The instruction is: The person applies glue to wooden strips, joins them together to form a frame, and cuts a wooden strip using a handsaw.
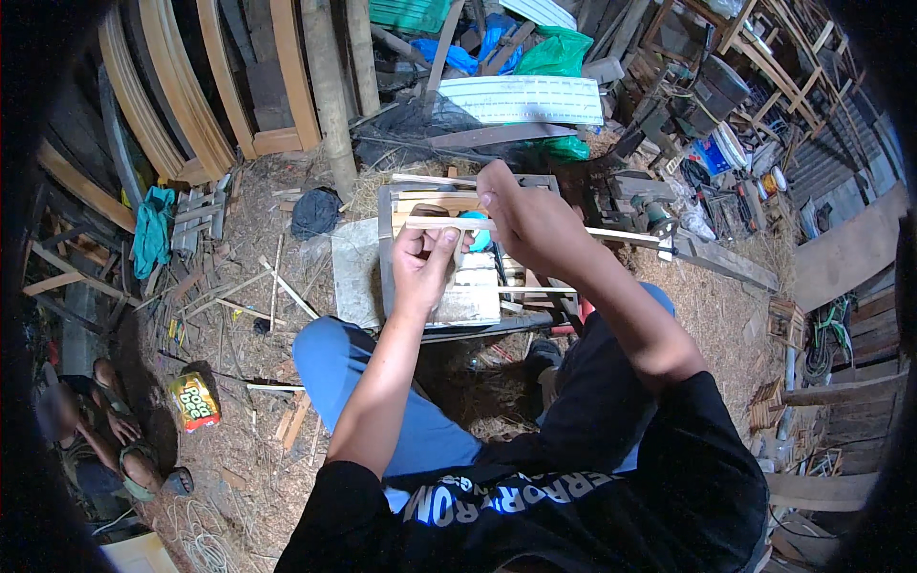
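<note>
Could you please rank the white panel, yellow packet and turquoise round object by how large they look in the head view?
1. White panel, largest
2. Yellow packet
3. Turquoise round object, smallest as seen, though partly hidden

Left hand [423, 270]: gripped wooden strip [432, 222] is covering parts of its fingers. Right hand [516, 212]: its back is concealing most of its fingers. Blue round object [480, 240]: the strip is partly screening it, leaving its kind unclear. Seated person [107, 430]: a blur is masking the face. Black shirt [592, 525]: the lower edge is cutting it off. Pale board [140, 554]: the dark rim is clipping it. Floor scraps [296, 420]: many are proving too small to identify.
</note>
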Demonstrator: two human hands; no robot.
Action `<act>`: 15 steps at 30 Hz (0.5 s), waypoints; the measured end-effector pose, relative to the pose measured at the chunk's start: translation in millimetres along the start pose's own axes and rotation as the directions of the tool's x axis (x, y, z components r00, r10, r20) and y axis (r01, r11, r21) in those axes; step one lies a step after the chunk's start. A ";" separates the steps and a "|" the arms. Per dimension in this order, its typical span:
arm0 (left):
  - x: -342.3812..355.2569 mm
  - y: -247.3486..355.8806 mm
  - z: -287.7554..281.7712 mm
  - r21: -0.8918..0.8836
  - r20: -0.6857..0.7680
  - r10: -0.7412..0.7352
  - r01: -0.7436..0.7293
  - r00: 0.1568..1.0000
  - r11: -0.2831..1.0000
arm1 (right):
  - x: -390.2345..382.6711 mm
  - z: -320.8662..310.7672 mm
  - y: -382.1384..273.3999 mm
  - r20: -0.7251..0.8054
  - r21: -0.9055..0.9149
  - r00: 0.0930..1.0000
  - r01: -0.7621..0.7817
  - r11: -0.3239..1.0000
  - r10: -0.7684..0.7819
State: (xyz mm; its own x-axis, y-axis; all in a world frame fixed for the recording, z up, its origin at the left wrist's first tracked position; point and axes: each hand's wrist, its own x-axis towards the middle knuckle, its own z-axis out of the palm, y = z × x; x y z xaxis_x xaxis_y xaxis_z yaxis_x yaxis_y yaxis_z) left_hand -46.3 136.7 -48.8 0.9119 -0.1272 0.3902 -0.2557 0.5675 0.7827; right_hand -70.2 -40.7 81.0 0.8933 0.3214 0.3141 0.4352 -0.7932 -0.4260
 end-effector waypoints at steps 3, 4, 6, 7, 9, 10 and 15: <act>-1.8 3.5 3.1 0.026 0.006 -0.009 0.008 1.000 1.000 | 0.7 -1.9 -6.0 0.058 -0.081 0.997 -0.052 0.995 0.057; -1.5 2.3 4.2 0.026 0.008 -0.009 0.009 1.000 1.000 | 0.0 -0.5 -5.7 0.056 -0.080 0.997 -0.054 0.995 0.059; -1.2 -0.8 4.6 -0.004 0.032 0.042 -0.042 0.999 0.999 | -1.0 3.1 -5.1 0.042 -0.102 0.998 -0.049 0.994 0.053; -2.0 -1.9 2.1 -0.001 0.032 0.041 -0.041 0.999 0.999 | -0.7 3.2 -6.7 0.041 -0.100 0.998 -0.049 0.994 0.053; -2.6 -2.7 -1.8 0.051 0.036 0.004 -0.006 0.999 0.999 | 0.1 2.0 -9.6 0.061 -0.144 0.997 -0.041 0.989 0.050; -3.2 -3.1 -2.2 0.051 0.036 0.004 -0.006 0.999 0.999 | -0.2 2.6 -9.6 0.061 -0.144 0.997 -0.040 0.989 0.050; -4.7 -2.4 1.8 0.072 0.018 0.035 -0.036 0.999 0.997 | -3.5 4.5 -7.1 0.036 -0.119 0.999 -0.023 0.993 0.028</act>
State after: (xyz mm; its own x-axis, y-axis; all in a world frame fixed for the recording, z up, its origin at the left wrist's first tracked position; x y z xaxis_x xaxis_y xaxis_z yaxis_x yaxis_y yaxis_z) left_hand -50.6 134.4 -51.6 0.8964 -0.1219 0.4261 -0.3109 0.5121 0.8007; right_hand -75.9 -33.9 79.1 0.9085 0.3179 0.2713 0.3979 -0.8565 -0.3287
